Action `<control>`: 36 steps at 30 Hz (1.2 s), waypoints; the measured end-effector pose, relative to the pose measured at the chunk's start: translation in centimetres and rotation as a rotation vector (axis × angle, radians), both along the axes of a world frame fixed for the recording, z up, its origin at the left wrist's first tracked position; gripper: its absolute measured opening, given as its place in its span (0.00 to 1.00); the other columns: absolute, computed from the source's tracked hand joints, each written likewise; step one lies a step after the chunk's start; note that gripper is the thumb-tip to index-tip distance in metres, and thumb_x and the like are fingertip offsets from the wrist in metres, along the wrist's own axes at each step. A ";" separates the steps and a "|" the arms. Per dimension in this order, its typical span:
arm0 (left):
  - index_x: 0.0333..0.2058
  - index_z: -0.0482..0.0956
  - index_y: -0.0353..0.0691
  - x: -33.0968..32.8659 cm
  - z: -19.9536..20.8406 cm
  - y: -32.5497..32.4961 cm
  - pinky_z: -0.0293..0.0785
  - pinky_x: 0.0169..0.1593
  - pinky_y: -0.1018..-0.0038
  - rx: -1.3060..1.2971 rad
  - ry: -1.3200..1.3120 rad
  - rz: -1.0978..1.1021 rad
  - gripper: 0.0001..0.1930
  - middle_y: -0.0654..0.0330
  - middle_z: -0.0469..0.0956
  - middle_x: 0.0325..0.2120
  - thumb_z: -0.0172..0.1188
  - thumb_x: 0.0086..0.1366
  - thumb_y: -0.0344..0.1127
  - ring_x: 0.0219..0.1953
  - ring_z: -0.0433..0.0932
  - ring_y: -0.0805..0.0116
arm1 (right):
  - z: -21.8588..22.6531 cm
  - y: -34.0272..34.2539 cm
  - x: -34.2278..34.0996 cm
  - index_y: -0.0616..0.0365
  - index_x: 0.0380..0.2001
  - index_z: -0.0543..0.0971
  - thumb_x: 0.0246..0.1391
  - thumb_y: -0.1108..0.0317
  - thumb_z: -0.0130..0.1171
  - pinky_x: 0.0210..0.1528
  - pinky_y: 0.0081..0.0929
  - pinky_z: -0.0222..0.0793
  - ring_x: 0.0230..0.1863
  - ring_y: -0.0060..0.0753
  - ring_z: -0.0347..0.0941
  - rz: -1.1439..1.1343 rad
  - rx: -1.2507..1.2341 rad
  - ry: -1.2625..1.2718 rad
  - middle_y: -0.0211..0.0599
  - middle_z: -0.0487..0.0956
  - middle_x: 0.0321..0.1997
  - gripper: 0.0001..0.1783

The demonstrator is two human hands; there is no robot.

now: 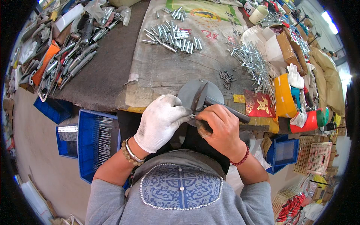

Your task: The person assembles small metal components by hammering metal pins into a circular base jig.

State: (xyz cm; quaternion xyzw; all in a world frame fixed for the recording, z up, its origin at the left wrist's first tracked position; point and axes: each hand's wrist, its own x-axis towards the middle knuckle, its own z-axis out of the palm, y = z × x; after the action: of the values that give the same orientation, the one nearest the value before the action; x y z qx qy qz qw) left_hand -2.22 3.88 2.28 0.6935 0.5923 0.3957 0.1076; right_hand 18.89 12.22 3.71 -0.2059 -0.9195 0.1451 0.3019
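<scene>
Pinching a part (192,116), the left hand (161,120) seems mid-piece — the right hand (222,129) curls close (grip unclear); tubes (170,35) perhaps done, rods (253,62) and pins (227,78) likely left.

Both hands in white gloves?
No, the left hand wears a white glove, but the right hand shows bare skin across its back.

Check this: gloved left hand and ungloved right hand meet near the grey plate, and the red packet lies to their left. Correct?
No: the head view shows the red packet to their right. The gloved left hand and ungloved right hand do meet near the grey plate.
</scene>
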 end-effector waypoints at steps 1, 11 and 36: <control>0.37 0.89 0.44 0.0 0.0 0.0 0.79 0.47 0.60 -0.011 -0.001 -0.003 0.09 0.57 0.80 0.36 0.75 0.56 0.33 0.43 0.81 0.53 | 0.1 0.0 0.0 0.54 0.39 0.82 0.39 0.73 0.75 0.44 0.38 0.79 0.43 0.42 0.81 0.004 0.008 -0.012 0.36 0.80 0.40 0.20; 0.39 0.89 0.43 -0.2 -0.4 0.0 0.79 0.47 0.60 -0.003 0.040 -0.025 0.15 0.57 0.82 0.36 0.77 0.50 0.29 0.43 0.82 0.52 | 4.0 0.6 -1.1 0.56 0.37 0.79 0.46 0.70 0.72 0.44 0.43 0.79 0.43 0.48 0.80 0.027 -0.055 -0.256 0.39 0.76 0.40 0.15; 0.38 0.89 0.44 0.0 -0.2 0.1 0.79 0.46 0.61 0.036 0.029 -0.008 0.11 0.58 0.80 0.35 0.76 0.55 0.31 0.42 0.82 0.53 | 4.0 1.0 2.7 0.55 0.56 0.84 0.46 0.74 0.72 0.54 0.42 0.77 0.51 0.47 0.80 -0.146 0.073 -0.148 0.38 0.82 0.49 0.29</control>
State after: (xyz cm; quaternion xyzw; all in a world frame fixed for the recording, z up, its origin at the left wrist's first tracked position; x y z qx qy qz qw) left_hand -2.17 3.94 2.08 0.7033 0.5838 0.3958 0.0881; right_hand 21.60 13.20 7.67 -0.2715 -0.9265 0.0736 0.2500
